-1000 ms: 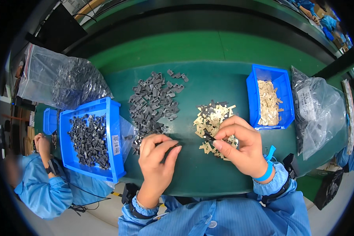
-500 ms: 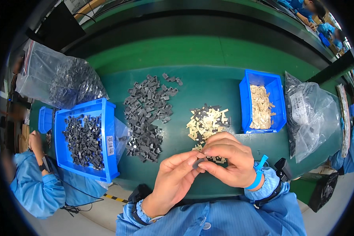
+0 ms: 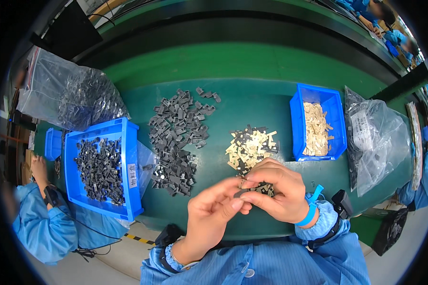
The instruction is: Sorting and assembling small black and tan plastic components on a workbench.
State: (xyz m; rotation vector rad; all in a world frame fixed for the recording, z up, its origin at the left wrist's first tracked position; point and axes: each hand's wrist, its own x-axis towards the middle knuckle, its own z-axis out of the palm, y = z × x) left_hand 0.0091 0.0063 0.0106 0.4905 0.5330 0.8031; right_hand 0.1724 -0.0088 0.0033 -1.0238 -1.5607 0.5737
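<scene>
My two hands meet over the near edge of the green table. A small dark grey plastic part (image 3: pixel 241 193) sits between the fingertips of my left hand (image 3: pixel 211 209) and my right hand (image 3: pixel 280 192). The right thumb and forefinger pinch at it from one side, while the left fingers support it from the other. Its far end is hidden by fingers, and I cannot tell whether a second piece is joined to it. Just beyond the hands lies a mixed pile of cream and dark flat pieces (image 3: pixel 252 147), partly covered by my right hand.
A heap of grey plastic parts (image 3: pixel 178 137) spreads left of centre. Farther left stand a blue bin (image 3: pixel 134 175) of dark parts and a clear bag (image 3: pixel 47 90). At right are a blue bin (image 3: pixel 297 126) of cream pieces and another bag (image 3: pixel 385 137). A co-worker's sleeve (image 3: pixel 43 228) shows at left.
My left thumb has slid down and back along the grey part, and the left fingers have shifted under it. My right hand has stayed nearly in place.
</scene>
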